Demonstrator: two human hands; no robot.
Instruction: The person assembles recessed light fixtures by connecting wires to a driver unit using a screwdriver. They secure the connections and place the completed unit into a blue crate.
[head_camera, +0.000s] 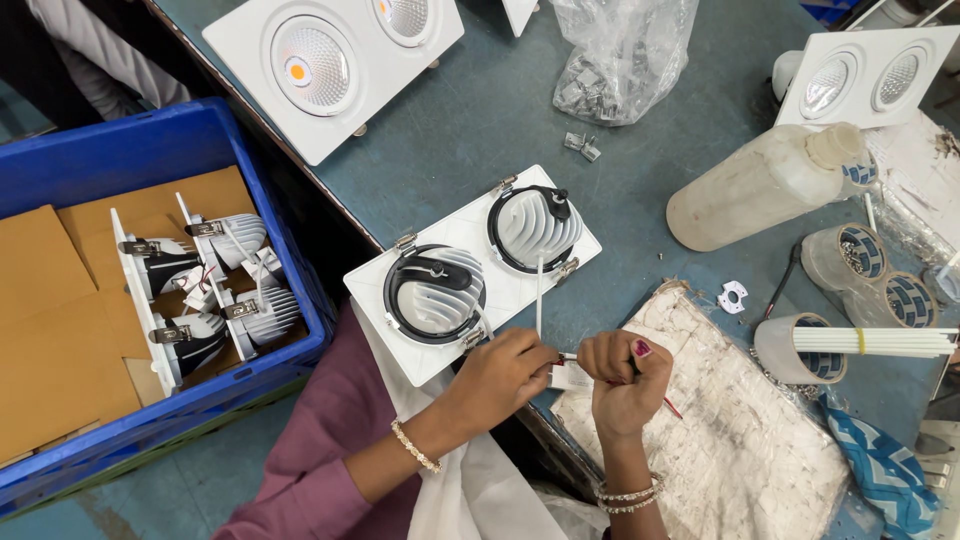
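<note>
Blue-grey surface (680, 90), near edge running diagonally. Blue crate (150, 150) beyond that edge at left, loaded with finished lamp units (205, 290) on cardboard. White twin-lamp fixture (470, 270) face-down at near edge, heat sinks up. Pale bottle (765, 185) lying on its side toward right edge. Left hand (505, 372) pinched on thin white wire sleeve (539, 290); long axis running straight away toward fixture. Right hand (625, 380) clenched on red wire end (668, 405), touching left fingertips, equally near.

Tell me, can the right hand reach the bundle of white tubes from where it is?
Probably yes: the right hand has only bare mat between it and the bundle of white tubes, though its fingers are busy.
</note>
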